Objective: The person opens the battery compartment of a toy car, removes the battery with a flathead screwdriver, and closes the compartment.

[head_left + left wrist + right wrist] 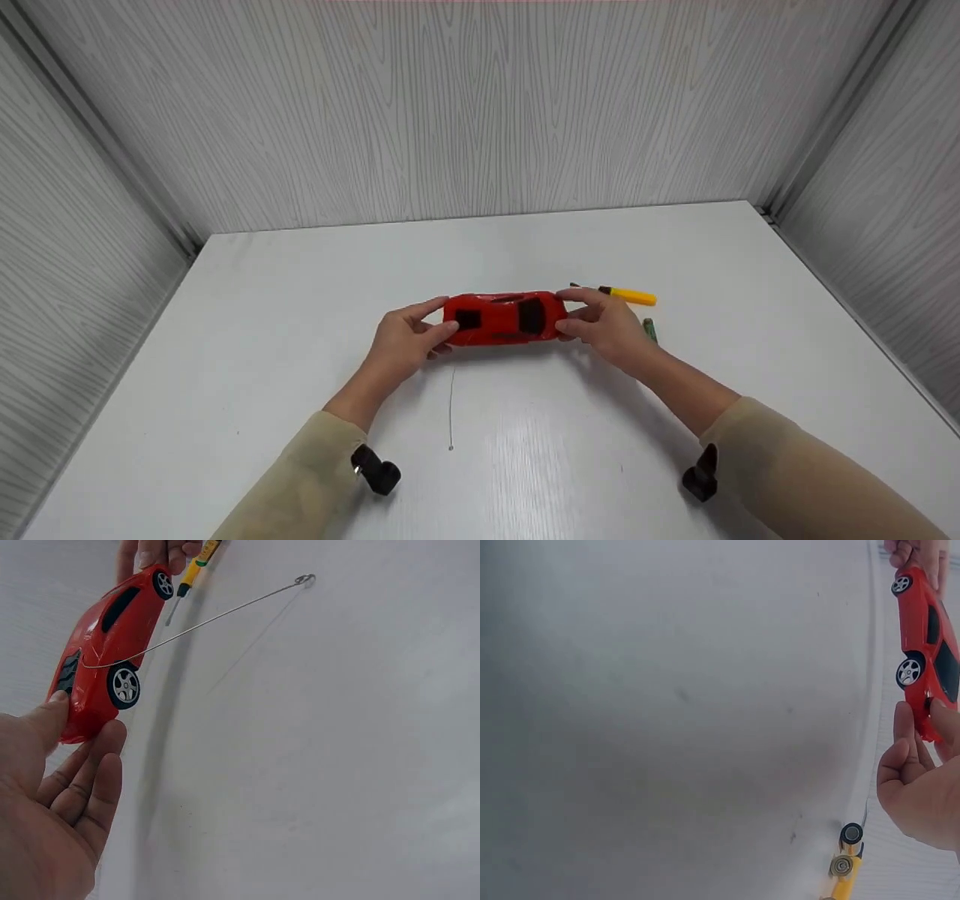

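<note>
A red toy car (501, 319) with black windows is held level above the white table by both hands, one at each end. My left hand (405, 341) pinches its left end, thumb on top and fingers underneath. At the right end my right hand (606, 324) grips the body between thumb and fingers. The side wheels (124, 686) with silver hubs show in the wrist views. From the car's left part runs a thin wire antenna (217, 617), ending in a small loop. The car's underside is hidden.
Beyond my right hand lies a screwdriver with a yellow handle (634, 296). A small green cylinder (650, 330), partly hidden by the right forearm, lies near it. The white table (300, 277) is bounded by grey wood-grain panels (465, 112) at the back and sides.
</note>
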A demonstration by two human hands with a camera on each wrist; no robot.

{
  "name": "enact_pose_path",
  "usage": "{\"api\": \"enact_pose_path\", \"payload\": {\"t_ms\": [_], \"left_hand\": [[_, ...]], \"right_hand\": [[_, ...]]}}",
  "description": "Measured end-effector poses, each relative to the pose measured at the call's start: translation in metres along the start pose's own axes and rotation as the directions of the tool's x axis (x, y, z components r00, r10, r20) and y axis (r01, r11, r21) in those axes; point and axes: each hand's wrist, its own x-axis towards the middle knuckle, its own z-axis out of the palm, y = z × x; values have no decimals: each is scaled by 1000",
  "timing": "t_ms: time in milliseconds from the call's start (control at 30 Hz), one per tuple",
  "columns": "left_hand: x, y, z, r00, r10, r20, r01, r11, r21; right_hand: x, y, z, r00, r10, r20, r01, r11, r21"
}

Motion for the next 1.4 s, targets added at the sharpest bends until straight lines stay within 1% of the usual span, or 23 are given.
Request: {"api": "enact_pose_path", "payload": {"t_ms": [167, 300, 500, 600, 833, 1100, 1233, 1400], "left_hand": [[0, -1, 2, 999, -51, 11, 50, 998, 32], [0, -3, 3, 996, -82, 23, 81, 996, 20], [3, -4, 4, 994, -105, 32, 105, 994, 3], [5, -5, 4, 994, -107, 30, 107, 994, 4], [8, -8, 7, 994, -107, 29, 106, 994, 42], [6, -3, 7, 990, -138, 31, 135, 987, 85], [5, 0, 6, 990, -140, 33, 137, 986, 99], [3, 3, 3, 990, -136, 32, 130, 981, 147]], "right_hand": [[1, 3, 4, 1000, 2, 3, -2, 998, -59], [1, 5, 6, 1000, 17, 3, -16, 993, -115], [3, 6, 5, 999, 25, 20, -22, 991, -129], [5, 8, 4, 999, 21, 28, -18, 992, -122], [7, 11, 4, 998, 39, 49, -33, 993, -114], [3, 10, 4, 998, 45, 47, -39, 991, -126], [1, 8, 4, 998, 47, 43, -41, 990, -131], [-1, 4, 3, 998, 50, 37, -45, 990, -133]]}}
